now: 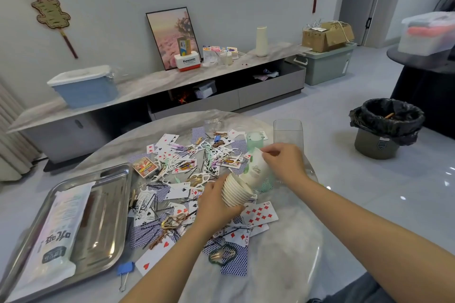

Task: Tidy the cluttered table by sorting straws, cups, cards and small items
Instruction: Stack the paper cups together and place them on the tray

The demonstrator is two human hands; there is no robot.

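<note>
Left fingers curled round paper cup stack, right fingers pinching top cup

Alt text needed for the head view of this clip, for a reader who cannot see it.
A person's left hand grips a nested stack of paper cups while the right hand holds its far end, above a round table littered with playing cards, floss picks and hairpins. A steel tray holding a packet sits at the left.
</note>
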